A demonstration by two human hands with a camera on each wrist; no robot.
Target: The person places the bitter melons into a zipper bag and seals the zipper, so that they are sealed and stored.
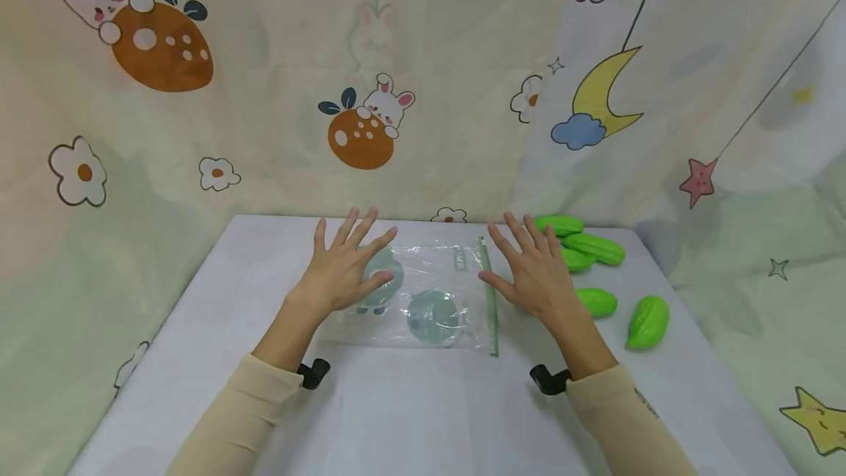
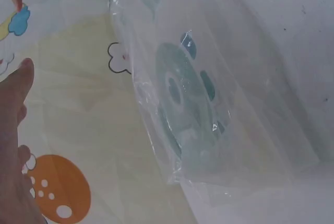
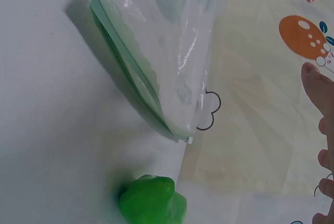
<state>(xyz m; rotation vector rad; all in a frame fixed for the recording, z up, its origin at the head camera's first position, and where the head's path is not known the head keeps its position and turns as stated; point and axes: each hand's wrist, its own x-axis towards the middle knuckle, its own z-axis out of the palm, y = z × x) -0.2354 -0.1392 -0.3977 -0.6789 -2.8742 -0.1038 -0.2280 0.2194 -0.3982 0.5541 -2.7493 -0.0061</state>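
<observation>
A clear plastic zip bag (image 1: 432,318) with pale green round prints lies flat on the white table. Its green zip edge (image 1: 492,307) faces right, with a small white slider at the far end in the right wrist view. My left hand (image 1: 344,263) is spread over the bag's left part, fingers straight and holding nothing. My right hand (image 1: 535,270) spreads likewise beside the zip edge, its thumb overlapping the edge in the head view. Several bright green, ridged, elongated vegetable-like pieces (image 1: 595,247) lie right of and behind the right hand.
One more green piece (image 1: 648,322) sits apart near the table's right side. A printed cloth (image 1: 277,131) with rabbits, flowers and stars hangs behind the white table (image 1: 410,417) and at its sides. Each wrist carries a black camera mount (image 1: 550,379).
</observation>
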